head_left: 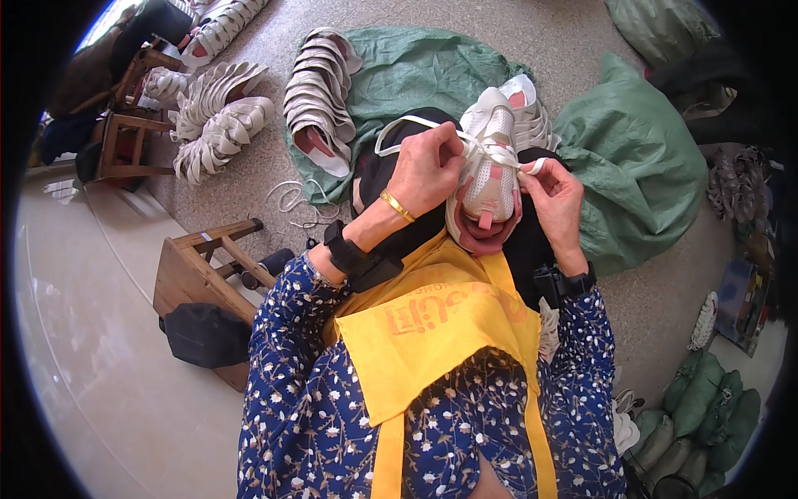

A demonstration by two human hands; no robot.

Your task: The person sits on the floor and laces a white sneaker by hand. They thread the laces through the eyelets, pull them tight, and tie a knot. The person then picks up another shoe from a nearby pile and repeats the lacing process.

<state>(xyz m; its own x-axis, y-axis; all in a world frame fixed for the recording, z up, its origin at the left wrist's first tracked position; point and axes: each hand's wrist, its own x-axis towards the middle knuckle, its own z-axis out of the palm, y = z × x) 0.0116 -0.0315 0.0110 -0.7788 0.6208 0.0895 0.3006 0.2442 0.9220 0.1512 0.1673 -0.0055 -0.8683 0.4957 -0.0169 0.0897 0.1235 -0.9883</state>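
- I am watching the left hand (426,170) gripping the white lace (499,152), its fingers curled tight around the strand just beside the top of the shoe.
- A loop of that lace is arcing out to the left of the hand, over the dark cloth on the lap.
- The right hand (555,200) is pinching the other end of the lace between thumb and forefinger, right at the shoe's right edge.
- The white and pink sneaker (489,170) is resting upright on the lap between both hands, tongue pointing down toward the yellow apron (440,333).
- A second pale shoe (532,116) is lying just behind it, touching it as far as I can tell; the overlap is hard to read.
- A row of stacked shoes (320,100) is lying on a green sack (416,71) on the floor ahead.
- Loose laces (291,200) are trailing on the floor near a wooden stool (199,266) at the left.
- Another green sack (636,158) is sitting to the right.
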